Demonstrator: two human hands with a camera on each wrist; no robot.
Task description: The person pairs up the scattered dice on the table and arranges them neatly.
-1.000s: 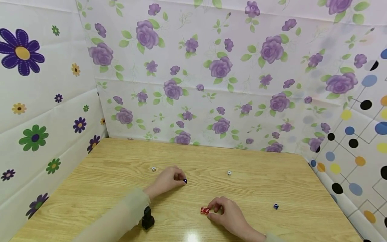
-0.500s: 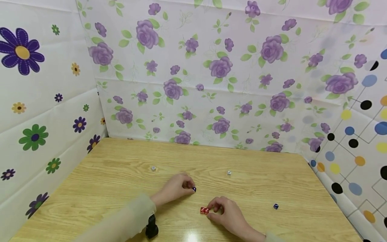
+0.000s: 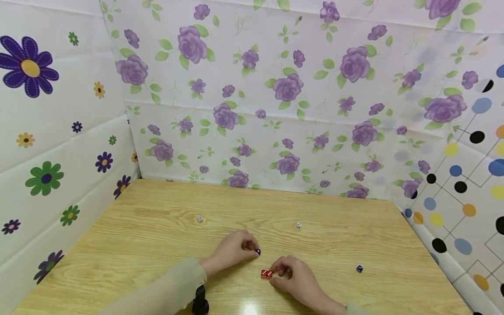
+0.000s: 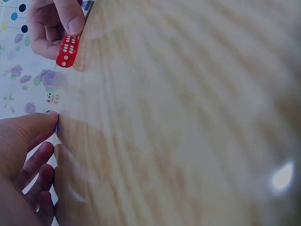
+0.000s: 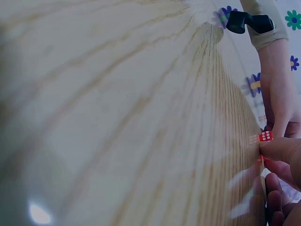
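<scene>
My left hand (image 3: 235,249) pinches a dark blue die (image 3: 258,252) between thumb and fingertips, low over the table and just behind two red dice. Those red dice (image 3: 266,274) sit side by side, their near faces in line. Thumb and fingers of my right hand (image 3: 296,281) hold the right-hand one at its right end. In the left wrist view the red pair (image 4: 67,51) shows white pips beneath the right hand (image 4: 47,26), while the blue die is mostly hidden by the left thumb. The right wrist view has one red die (image 5: 266,136) at the right thumb tip.
A white die (image 3: 200,219) lies at the back left of the wooden table (image 3: 157,205), another white die (image 3: 298,225) at the back centre. Farther right is a second blue die (image 3: 359,269). Patterned cloth (image 3: 256,144) encloses the back and both sides.
My left hand has moved right and toward me with the blue die, closer to the red dice. The right hand and the red dice have stayed in place.
</scene>
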